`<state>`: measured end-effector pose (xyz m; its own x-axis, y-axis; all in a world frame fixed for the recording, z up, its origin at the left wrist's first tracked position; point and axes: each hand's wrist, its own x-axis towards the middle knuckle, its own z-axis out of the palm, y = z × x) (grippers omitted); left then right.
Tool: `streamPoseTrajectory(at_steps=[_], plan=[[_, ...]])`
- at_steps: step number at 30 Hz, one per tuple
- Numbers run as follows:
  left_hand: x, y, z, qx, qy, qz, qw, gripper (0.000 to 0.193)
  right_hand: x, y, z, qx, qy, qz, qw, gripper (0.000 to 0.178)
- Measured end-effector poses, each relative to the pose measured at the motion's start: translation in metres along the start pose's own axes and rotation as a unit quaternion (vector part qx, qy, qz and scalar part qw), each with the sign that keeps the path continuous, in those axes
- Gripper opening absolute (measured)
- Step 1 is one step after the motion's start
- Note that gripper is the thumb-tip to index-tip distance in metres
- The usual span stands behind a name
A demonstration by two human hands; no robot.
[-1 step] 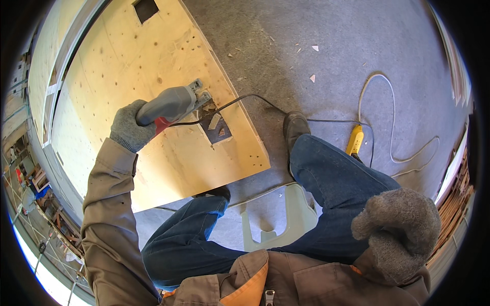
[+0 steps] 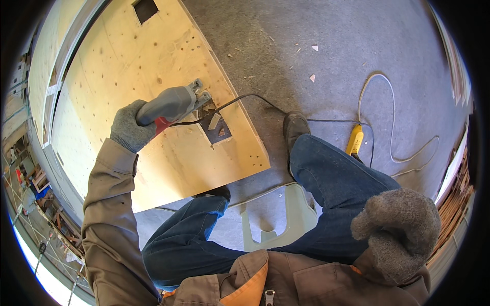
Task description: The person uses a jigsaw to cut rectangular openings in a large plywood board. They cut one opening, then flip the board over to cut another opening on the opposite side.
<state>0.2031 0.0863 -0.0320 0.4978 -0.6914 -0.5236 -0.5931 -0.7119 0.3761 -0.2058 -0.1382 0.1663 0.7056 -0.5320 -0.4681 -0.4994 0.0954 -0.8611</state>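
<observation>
My left hand (image 2: 131, 126), in a grey knit glove, is wrapped round the body of a grey and red jigsaw (image 2: 171, 105). The jigsaw is over a pale plywood sheet (image 2: 168, 158), its front end beside a square cutout (image 2: 217, 125) near the sheet's right edge. Loose wood scraps (image 2: 215, 121) show in that cutout. A dark power cord (image 2: 245, 97) runs from the saw across the opening and off the sheet. My right hand (image 2: 400, 229), also gloved, is raised at the lower right above my thigh. Its fingers are curled in, with nothing visible in them.
Another square hole (image 2: 146, 10) is at the sheet's far end. On the concrete floor lie a yellow cord connector (image 2: 354, 140), a pale looping cable (image 2: 392, 117) and wood chips (image 2: 312, 78). A pale green stool (image 2: 291, 214) shows between my legs. Stacked boards (image 2: 451, 204) line the right.
</observation>
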Motion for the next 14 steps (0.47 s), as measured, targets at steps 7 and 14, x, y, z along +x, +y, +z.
streamPoseTrajectory(at_steps=[7,14], plan=[[0.002,0.005,-0.002,0.002,0.002,0.006,1.000,0.040,0.000,-0.001,0.000,0.003,0.006,-0.011,1.000,0.044],[0.005,0.012,-0.001,-0.002,-0.003,-0.006,1.000,0.040,-0.001,-0.002,-0.001,0.004,0.022,0.004,1.000,0.041]])
